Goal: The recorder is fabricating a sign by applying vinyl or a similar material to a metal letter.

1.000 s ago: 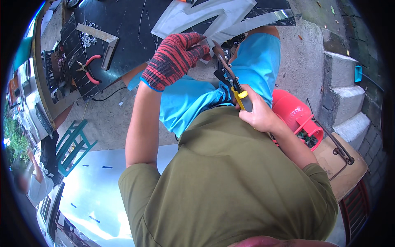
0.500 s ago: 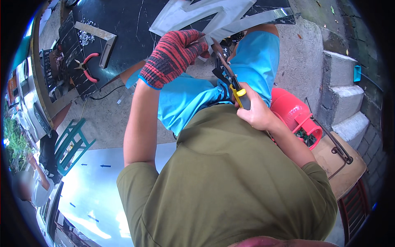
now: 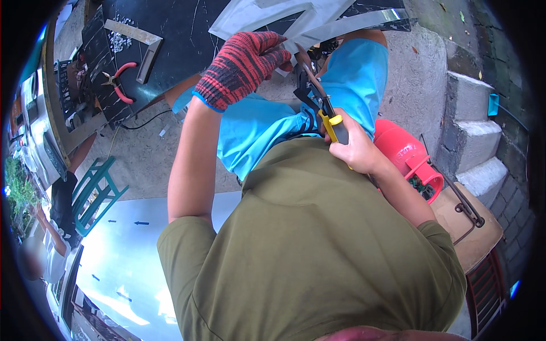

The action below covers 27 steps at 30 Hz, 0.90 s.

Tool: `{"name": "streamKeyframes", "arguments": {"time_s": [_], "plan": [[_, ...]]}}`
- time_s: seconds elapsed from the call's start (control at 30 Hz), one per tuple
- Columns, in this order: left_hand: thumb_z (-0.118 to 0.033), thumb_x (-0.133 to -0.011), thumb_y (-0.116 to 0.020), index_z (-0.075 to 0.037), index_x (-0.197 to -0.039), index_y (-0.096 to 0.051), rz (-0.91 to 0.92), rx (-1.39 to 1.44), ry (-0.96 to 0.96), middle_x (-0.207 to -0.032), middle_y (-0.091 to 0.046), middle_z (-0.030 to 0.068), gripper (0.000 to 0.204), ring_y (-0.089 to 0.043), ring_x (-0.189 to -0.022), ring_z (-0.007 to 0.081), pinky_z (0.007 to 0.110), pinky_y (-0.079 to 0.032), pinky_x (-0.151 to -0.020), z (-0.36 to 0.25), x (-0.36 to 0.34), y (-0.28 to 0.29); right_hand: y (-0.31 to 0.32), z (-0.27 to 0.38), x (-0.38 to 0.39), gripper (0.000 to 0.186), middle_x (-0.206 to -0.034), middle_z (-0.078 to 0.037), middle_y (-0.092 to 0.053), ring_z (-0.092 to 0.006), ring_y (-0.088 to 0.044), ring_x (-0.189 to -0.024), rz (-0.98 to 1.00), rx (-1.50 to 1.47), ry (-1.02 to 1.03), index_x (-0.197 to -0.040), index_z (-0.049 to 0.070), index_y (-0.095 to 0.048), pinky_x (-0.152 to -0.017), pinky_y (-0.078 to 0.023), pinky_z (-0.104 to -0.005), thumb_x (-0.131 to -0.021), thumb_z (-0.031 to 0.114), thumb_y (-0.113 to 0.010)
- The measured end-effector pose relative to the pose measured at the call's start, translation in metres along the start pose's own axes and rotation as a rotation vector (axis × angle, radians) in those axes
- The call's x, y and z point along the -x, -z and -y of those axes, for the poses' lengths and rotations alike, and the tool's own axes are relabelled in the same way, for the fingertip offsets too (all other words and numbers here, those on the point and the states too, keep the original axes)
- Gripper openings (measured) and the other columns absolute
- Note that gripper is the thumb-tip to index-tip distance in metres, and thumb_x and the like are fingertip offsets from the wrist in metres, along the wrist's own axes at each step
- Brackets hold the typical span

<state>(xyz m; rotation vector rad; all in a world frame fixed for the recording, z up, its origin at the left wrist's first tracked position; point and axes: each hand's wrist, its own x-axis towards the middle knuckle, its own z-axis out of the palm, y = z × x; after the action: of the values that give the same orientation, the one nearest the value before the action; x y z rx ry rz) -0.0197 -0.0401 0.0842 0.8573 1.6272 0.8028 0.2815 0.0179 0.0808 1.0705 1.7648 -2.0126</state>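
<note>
My left hand (image 3: 240,73), in a red and black striped knit glove, pinches the near end of a long shiny sheet-metal strip (image 3: 350,30). The fingertips partly hide that end. My bare right hand (image 3: 359,146) is wrapped round the yellow and grey handles of a pair of tin snips (image 3: 326,108). The snips point up and away from me, their jaws at the strip's end beside my gloved fingers. Whether the blades touch the metal is hard to make out. Beyond the glove, a zigzag flat metal piece (image 3: 242,18) lies on the black marble-patterned table (image 3: 185,40).
Red-handled pliers (image 3: 120,82), a metal square (image 3: 149,57) and small metal scraps (image 3: 119,41) lie on the table's left. A red gas cylinder (image 3: 398,145) stands by concrete steps (image 3: 478,136) at right. At left are a green stool (image 3: 94,196) and another person (image 3: 54,258).
The snips and right hand have shifted slightly, with the jaws still by the strip's end. My left hand has moved slightly up, still gripping. The whole view has tilted a little.
</note>
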Motion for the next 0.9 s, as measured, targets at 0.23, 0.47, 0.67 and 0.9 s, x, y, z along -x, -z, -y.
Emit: {"name": "streamKeyframes", "arguments": {"time_s": [0.23,0.47,0.67,0.9], "plan": [[-0.028,-0.105,-0.067,-0.005,-0.124,-0.075,0.01,-0.008,-0.085,-0.09,-0.078,0.0,0.031,-0.057,-0.068,0.004,0.023,-0.052,-0.065,0.004,0.001,0.0,-0.001,0.001,0.002,0.061,-0.111,-0.007,-0.06,-0.0174,-0.06,-0.1,0.004,-0.001,0.016,-0.139,0.004,-0.049,-0.095,-0.05,-0.034,-0.079,0.005,-0.059],[-0.025,-0.104,-0.067,-0.003,-0.123,-0.075,0.002,-0.004,-0.073,-0.09,-0.079,0.0003,0.029,-0.056,-0.067,0.0039,0.024,-0.052,-0.063,0.002,0.001,-0.001,-0.004,-0.004,0.001,0.062,-0.108,-0.008,-0.06,-0.0183,-0.06,-0.098,-0.032,0.053,0.039,-0.14,0.004,-0.047,-0.093,-0.051,-0.0334,-0.08,0.003,-0.06],[-0.025,-0.104,-0.067,-0.003,-0.121,-0.075,0.01,-0.014,-0.118,-0.089,-0.079,0.0004,0.029,-0.056,-0.066,0.0037,0.023,-0.052,-0.064,0.008,-0.001,0.002,-0.004,-0.002,-0.002,0.063,-0.106,-0.008,-0.059,-0.018,-0.059,-0.095,-0.047,0.06,0.044,-0.14,0.003,-0.046,-0.089,-0.051,-0.0329,-0.079,0.002,-0.06],[-0.027,-0.105,-0.066,-0.003,-0.12,-0.076,0.023,-0.026,-0.043,-0.088,-0.078,0.0,0.03,-0.057,-0.067,0.0035,0.023,-0.052,-0.065,-0.002,0.001,0.001,-0.003,0.001,0.0,0.061,-0.103,-0.007,-0.059,-0.0179,-0.059,-0.093,-0.055,0.069,0.052,-0.138,0.003,-0.048,-0.087,-0.05,-0.0319,-0.079,0.001,-0.061]]}}
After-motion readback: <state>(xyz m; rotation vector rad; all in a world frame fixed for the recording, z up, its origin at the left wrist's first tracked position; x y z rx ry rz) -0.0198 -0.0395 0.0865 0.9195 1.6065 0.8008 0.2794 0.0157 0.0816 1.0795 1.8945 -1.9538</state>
